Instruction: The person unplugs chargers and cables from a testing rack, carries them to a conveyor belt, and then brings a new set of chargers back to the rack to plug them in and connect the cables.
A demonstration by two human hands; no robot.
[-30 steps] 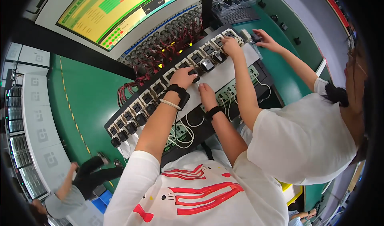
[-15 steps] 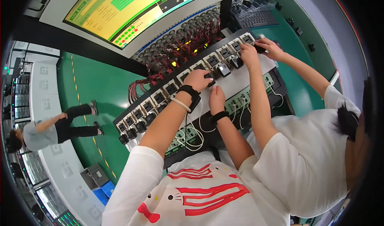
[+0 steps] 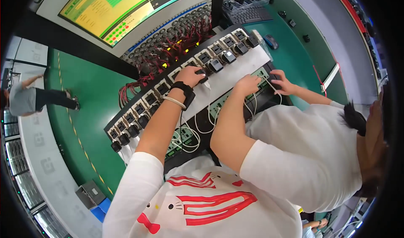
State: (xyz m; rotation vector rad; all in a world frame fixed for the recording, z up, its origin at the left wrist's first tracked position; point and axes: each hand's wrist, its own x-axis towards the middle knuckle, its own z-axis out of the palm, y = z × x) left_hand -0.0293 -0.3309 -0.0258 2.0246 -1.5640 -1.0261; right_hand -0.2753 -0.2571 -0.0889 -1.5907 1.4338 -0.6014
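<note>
My left hand (image 3: 190,76), with a black watch and a pale bracelet at the wrist, reaches over a long row of sockets (image 3: 162,87). Its fingers are closed on a black power adapter (image 3: 202,74) at one socket near the row's middle. A white cable hangs just below that adapter. Other black adapters, such as one (image 3: 215,65) with a shiny face and another (image 3: 229,57), sit in sockets farther right. Several more black adapters (image 3: 133,130) line the left end. My right hand does not show; a co-worker's arm crosses the area where it was.
The co-worker's left hand (image 3: 247,85) is at green port boards (image 3: 261,73) with white cables; their right hand (image 3: 283,83) holds a dark object. A screen (image 3: 122,6), red wiring (image 3: 168,48), keyboard (image 3: 251,15) and mouse (image 3: 271,41) surround the bench. Another person (image 3: 38,99) stands left.
My right hand has gone out of sight. The co-worker's hands have moved from the row's far right end down to the port boards. My left hand still grips a black adapter.
</note>
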